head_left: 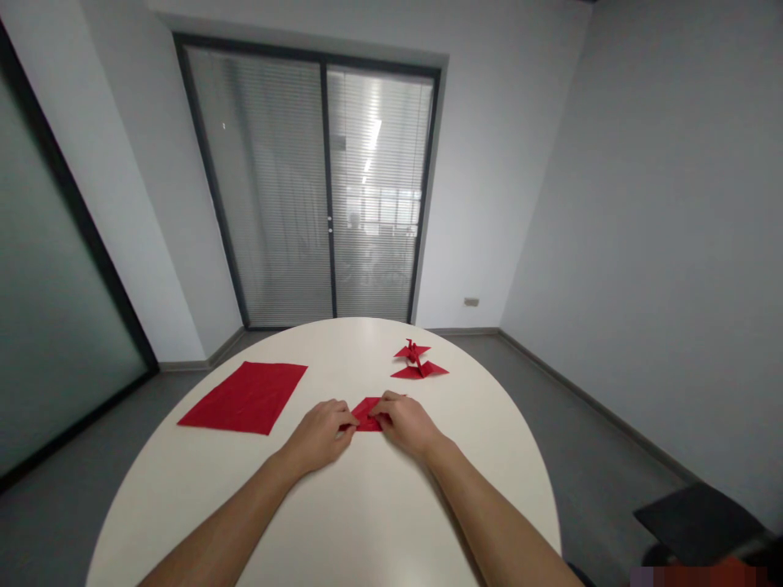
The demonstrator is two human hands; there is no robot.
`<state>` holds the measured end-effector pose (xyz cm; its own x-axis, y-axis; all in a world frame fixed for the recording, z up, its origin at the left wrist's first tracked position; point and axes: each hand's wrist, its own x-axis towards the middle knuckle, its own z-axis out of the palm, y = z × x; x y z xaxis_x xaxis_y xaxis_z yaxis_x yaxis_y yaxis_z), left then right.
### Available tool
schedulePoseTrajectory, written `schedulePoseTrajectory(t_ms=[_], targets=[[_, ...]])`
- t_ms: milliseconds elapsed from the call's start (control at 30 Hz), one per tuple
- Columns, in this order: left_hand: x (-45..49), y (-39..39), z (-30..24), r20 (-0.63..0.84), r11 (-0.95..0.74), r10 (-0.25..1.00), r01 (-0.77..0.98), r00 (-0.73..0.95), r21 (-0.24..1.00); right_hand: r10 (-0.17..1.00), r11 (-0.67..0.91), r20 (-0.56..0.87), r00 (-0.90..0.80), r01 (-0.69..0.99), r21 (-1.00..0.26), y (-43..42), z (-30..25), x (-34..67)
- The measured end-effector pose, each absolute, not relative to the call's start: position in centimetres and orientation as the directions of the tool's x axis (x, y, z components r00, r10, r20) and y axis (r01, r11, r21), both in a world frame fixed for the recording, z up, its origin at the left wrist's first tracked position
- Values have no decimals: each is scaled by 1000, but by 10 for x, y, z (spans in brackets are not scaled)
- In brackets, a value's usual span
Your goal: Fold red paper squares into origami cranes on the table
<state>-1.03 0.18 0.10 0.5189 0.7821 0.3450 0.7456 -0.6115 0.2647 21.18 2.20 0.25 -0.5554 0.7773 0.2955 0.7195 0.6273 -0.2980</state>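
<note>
A small piece of folded red paper (368,414) lies on the table in front of me, between both hands. My left hand (322,432) pinches its left edge, thumb and fingertips together. Over its right part lies my right hand (409,420), fingers bent and pressing down on the paper, which they partly cover. Behind my right hand stand two red origami cranes (420,369), one close behind the other. Off to the left lies a flat stack or sheet of square red paper (245,398); I cannot tell how many sheets it holds.
The round white table (342,522) has its curved edge on both sides of my arms. A black chair (703,518) stands at the lower right. Beyond the table is a glass partition with blinds (269,204), with pale walls around it.
</note>
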Motion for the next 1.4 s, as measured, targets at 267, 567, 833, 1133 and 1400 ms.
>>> schedulePoseTrajectory(t_ms=[267, 567, 833, 1133, 1400], targets=[[-7, -10, 14, 354, -755, 654, 606, 669, 251, 721, 693, 334, -607, 633, -346, 20, 0, 212], [-18, -5, 3, 293, -762, 647, 586, 704, 275, 725, 678, 339, -599, 537, -502, 16, 2, 212], [-17, 5, -8, 319, -763, 646, 595, 693, 253, 709, 693, 321, -628, 533, -486, 18, -6, 214], [-15, 7, -10, 362, -688, 703, 713, 612, 132, 689, 706, 226, -689, 565, -428, 27, -7, 228], [-12, 5, -10, 390, -576, 775, 810, 497, 113, 672, 739, 265, -692, 601, -305, 25, 7, 230]])
